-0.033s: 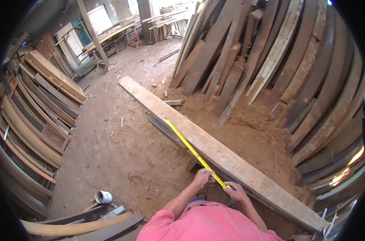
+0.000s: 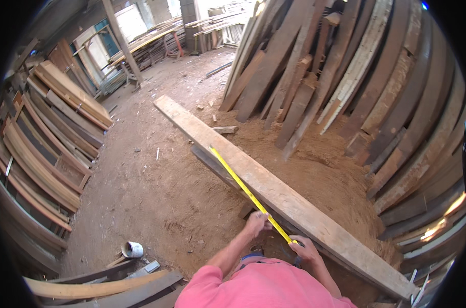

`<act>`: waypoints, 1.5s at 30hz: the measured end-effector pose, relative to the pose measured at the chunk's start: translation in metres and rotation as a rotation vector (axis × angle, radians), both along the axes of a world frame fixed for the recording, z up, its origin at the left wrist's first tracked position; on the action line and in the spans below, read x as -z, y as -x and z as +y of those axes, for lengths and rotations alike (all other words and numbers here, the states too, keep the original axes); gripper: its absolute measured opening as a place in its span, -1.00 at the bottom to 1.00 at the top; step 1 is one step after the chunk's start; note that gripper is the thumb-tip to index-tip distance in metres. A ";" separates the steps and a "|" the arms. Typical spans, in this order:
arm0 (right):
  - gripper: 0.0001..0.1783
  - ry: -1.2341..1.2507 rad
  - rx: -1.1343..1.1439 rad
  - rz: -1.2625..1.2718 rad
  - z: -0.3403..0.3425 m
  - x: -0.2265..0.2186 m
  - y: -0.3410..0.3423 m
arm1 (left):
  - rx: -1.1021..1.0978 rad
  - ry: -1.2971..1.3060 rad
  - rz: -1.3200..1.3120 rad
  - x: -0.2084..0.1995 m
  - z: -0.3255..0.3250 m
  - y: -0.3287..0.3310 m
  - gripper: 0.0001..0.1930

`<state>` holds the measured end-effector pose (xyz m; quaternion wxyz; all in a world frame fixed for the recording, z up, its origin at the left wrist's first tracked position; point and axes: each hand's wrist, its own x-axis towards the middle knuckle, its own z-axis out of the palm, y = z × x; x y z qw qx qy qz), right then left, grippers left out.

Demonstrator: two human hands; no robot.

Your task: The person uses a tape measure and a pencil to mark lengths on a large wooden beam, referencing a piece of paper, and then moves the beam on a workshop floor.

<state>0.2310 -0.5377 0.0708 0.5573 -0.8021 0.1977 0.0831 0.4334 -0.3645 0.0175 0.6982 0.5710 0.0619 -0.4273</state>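
Observation:
A yellow tape measure blade (image 2: 238,179) is drawn out along the near edge of a long thick wooden plank (image 2: 274,191). Its far end rests near the plank's edge, well ahead of my hands. My left hand (image 2: 257,224) is closed at the blade partway along, with fingertips on its edge. Closer to me, my right hand (image 2: 306,248) grips the near end of the tape, and the fingers mostly hide its case. A darker timber (image 2: 216,167) lies beneath the plank on the near side.
Many boards (image 2: 387,97) lean upright along the right. More planks and frames (image 2: 43,149) are stacked at the left. A white bucket (image 2: 134,250) lies near timbers (image 2: 99,288) at lower left. Sawdust covers the ground (image 2: 140,205). A wooden post (image 2: 121,41) stands at the back.
The view has shifted slightly, so the scene sits a little to the right. Both hands and the tape keep almost the same place along the plank.

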 end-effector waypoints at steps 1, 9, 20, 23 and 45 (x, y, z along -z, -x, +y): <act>-0.53 -0.068 0.026 0.095 -0.005 -0.003 0.014 | -0.056 -0.002 -0.034 0.005 0.007 -0.027 -0.80; -0.67 -0.282 0.204 0.248 -0.034 0.004 0.124 | -0.571 -0.048 -0.267 -0.007 0.088 -0.217 -0.80; -0.58 0.202 0.095 -0.010 0.027 -0.065 -0.086 | -0.077 -0.003 -0.101 -0.023 -0.013 -0.023 -0.72; -0.57 0.251 0.093 -0.081 0.022 -0.040 -0.078 | -0.163 -0.030 -0.185 0.001 -0.002 -0.077 -0.75; -0.60 0.276 0.178 -0.043 0.011 -0.060 -0.026 | -0.428 -0.134 -0.306 0.008 0.053 -0.235 -0.74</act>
